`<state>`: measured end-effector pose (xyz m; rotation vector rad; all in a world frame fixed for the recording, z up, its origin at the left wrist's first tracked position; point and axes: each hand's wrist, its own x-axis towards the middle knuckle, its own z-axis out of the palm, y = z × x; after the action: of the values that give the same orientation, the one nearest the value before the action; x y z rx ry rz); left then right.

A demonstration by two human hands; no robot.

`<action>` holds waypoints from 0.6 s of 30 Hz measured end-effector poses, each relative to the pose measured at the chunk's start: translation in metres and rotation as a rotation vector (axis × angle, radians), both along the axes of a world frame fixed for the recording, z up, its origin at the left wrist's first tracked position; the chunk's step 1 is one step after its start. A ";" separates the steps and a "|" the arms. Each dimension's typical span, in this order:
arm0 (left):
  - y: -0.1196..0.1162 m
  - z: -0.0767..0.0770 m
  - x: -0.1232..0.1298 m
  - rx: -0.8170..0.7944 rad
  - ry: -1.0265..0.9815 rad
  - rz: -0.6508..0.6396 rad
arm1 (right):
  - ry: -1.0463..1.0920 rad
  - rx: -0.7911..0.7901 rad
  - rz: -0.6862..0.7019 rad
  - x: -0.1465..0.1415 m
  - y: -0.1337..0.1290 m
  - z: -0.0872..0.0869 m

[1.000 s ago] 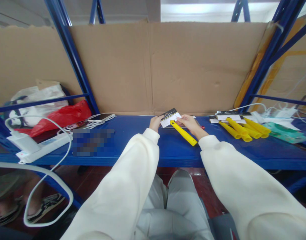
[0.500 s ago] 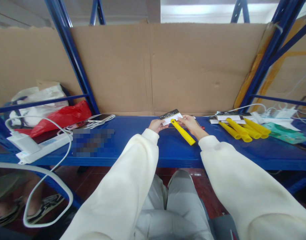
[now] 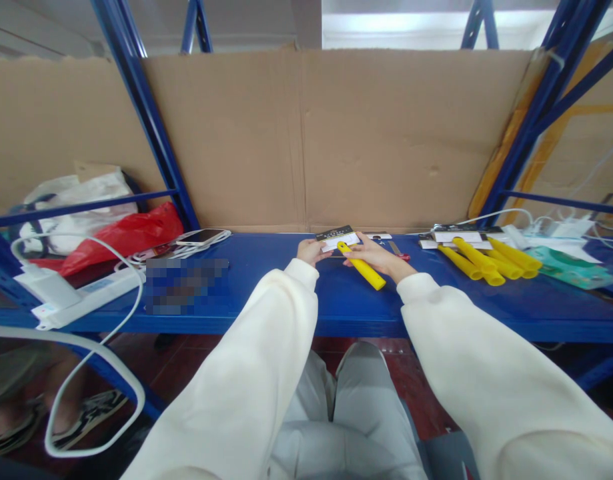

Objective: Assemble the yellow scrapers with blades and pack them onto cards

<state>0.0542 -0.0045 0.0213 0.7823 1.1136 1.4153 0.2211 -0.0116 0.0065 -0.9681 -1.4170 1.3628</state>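
Above the blue shelf top, my left hand [image 3: 311, 252] is closed on the left edge of a black-and-white card [image 3: 337, 236]. A yellow handle [image 3: 369, 273] with a hole in its upper end lies slanted across the card's lower right, its thick end pointing down to the right. My right hand [image 3: 379, 257] is closed around the upper part of this handle, its fingers partly behind it. Whether handle and card are joined cannot be made out. Behind my right hand lie another card [image 3: 379, 236] and a red-handled tool [image 3: 402, 256], partly covered.
Several yellow handles [image 3: 503, 262] with black-and-white cards [image 3: 459, 236] lie at the right, beside a green packet [image 3: 569, 267]. At the left are a white power strip [image 3: 99, 293], a phone [image 3: 205, 236] with cables and a red bag [image 3: 129, 233]. Cardboard [image 3: 336, 140] stands behind.
My right hand has shifted from the card's right edge down onto the yellow handle. Card and handle have moved slightly left, and the card and tool behind my hand show more.
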 end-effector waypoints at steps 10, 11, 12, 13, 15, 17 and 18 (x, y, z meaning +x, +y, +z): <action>0.000 0.002 -0.001 -0.019 -0.058 0.096 | -0.004 0.047 -0.058 0.001 0.005 -0.005; 0.000 0.002 -0.001 -0.016 -0.057 0.098 | -0.003 0.051 -0.056 0.002 0.005 -0.005; 0.000 0.002 -0.001 -0.015 -0.054 0.100 | -0.008 0.050 -0.050 0.002 0.006 -0.006; 0.000 0.002 -0.001 -0.016 -0.049 0.099 | -0.017 0.046 -0.041 0.002 0.006 -0.006; 0.001 0.002 0.000 -0.022 -0.039 0.097 | -0.047 0.040 -0.021 0.002 0.004 -0.005; 0.002 0.002 0.000 -0.032 -0.040 0.094 | -0.086 0.045 -0.002 0.002 0.002 -0.003; 0.002 0.002 0.000 -0.038 -0.042 0.089 | -0.107 0.049 0.003 0.002 0.001 -0.002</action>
<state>0.0540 -0.0026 0.0229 0.6797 1.1517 1.4742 0.2228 -0.0104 0.0048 -1.0201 -1.5251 1.2894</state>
